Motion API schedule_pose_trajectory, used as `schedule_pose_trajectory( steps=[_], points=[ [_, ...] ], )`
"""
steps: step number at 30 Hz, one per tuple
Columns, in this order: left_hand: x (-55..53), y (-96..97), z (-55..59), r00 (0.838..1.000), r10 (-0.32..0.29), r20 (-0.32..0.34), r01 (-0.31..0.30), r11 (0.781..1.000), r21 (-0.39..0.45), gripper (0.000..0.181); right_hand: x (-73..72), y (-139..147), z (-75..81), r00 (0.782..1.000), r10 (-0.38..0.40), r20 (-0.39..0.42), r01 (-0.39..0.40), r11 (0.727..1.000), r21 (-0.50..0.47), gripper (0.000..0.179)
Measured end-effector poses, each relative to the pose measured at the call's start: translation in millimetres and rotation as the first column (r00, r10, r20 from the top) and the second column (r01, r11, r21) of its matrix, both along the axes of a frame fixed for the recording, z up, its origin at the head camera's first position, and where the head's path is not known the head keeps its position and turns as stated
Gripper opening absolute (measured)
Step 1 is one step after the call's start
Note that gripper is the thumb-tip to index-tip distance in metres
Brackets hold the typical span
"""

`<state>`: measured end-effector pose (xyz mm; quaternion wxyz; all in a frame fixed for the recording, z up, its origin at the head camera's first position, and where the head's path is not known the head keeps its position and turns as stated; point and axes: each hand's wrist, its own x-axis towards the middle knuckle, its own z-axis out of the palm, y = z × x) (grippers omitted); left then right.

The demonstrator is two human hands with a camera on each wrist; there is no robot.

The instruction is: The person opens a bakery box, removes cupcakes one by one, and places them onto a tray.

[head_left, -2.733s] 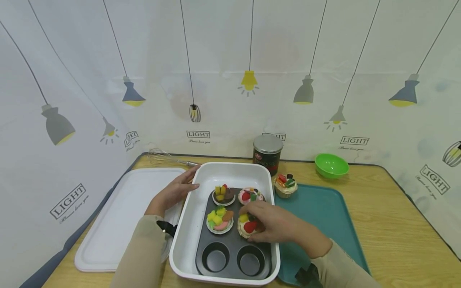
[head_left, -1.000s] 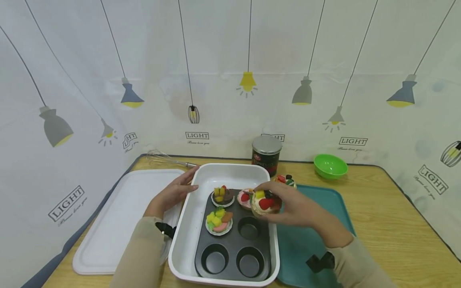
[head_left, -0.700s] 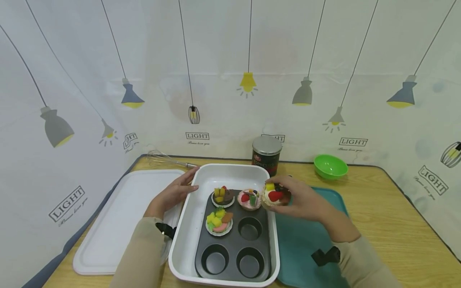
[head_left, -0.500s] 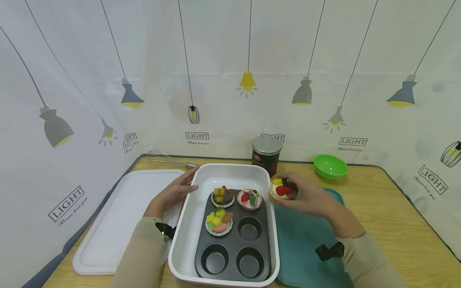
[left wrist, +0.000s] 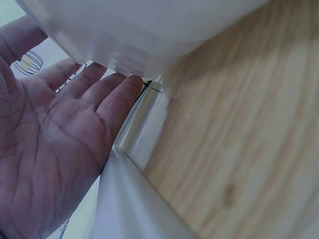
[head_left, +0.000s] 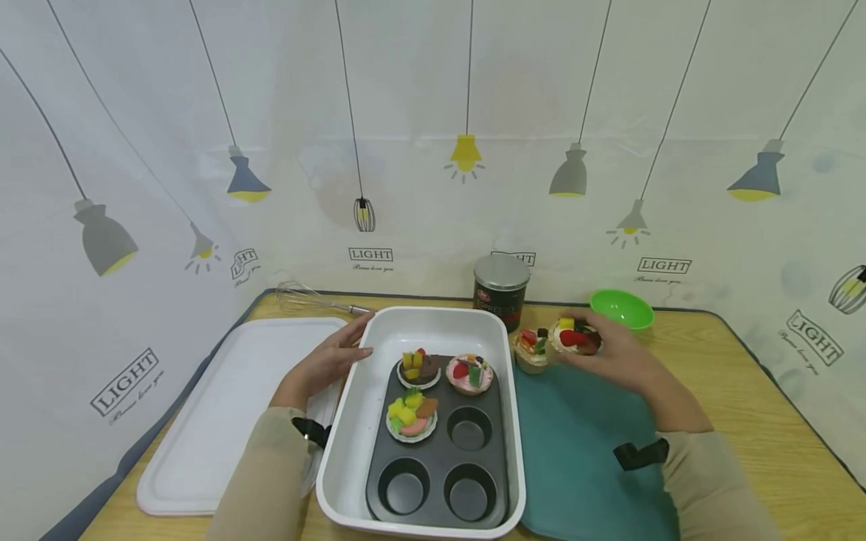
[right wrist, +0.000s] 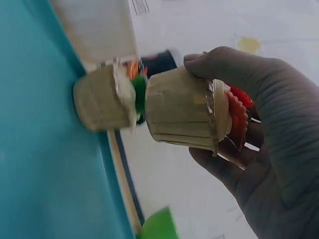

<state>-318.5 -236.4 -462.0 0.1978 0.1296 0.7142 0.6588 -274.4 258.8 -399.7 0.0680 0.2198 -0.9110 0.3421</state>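
My right hand [head_left: 619,357] pinches a cupcake [head_left: 572,338] topped with white cream, a strawberry and a yellow piece. It is lifted over the far end of the teal tray [head_left: 588,458], its beige base showing in the right wrist view. Just left of it, another fruit-topped cupcake [head_left: 531,355] stands on that tray. My left hand [head_left: 325,361] rests against the left side of the white bin [head_left: 340,443], fingers extended along the outer wall. In the bin lies a dark muffin tin [head_left: 436,451], three cupcakes in its far cups, the other cups empty.
A white tray [head_left: 230,421] lies on the left, with a whisk [head_left: 311,299] behind it. At the back stand a dark canister [head_left: 501,297] with a silver lid and a green bowl [head_left: 629,312]. A lamp-patterned curtain [head_left: 433,173] borders the table.
My right hand has lifted the strawberry cupcake out of the tin's middle right cup and carried it right, past the bin's rim, over the teal tray. My left hand has stayed put.
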Motion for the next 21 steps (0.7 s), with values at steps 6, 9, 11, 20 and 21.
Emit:
schedule_pose_trajectory(
  steps=[6, 9, 11, 20, 21],
  points=[
    [0.0, 0.9, 0.4, 1.0, 0.003, 0.004, -0.003, 1.0, 0.002, 0.079, -7.2, 22, -10.3, 0.996, -0.088, 0.033, 0.088, 0.996, 0.011, 0.072],
    [0.0, 1.1, 0.4, 1.0, 0.005, 0.005, -0.005, 1.0, 0.001, 0.079, -9.0, 30, -14.8, 0.991, -0.124, 0.057, 0.123, 0.992, 0.022, 0.073],
    [0.1, 0.9, 0.4, 1.0, 0.007, 0.004, -0.007, 1.0, -0.002, 0.079, -9.8, 34, -17.0, 0.988, -0.139, 0.068, 0.138, 0.99, 0.029, 0.074],
    [0.2, 0.6, 0.5, 1.0, 0.012, 0.003, -0.012, 1.0, -0.01, 0.079, -13.9, 43, -26.9, 0.987, -0.145, 0.075, 0.142, 0.989, 0.047, 0.073],
    [0.1, 0.9, 0.6, 1.0, 0.011, 0.002, -0.011, 1.0, -0.008, 0.078, -14.3, 44, -28.1, 0.987, -0.142, 0.074, 0.139, 0.989, 0.047, 0.073]
  ],
)
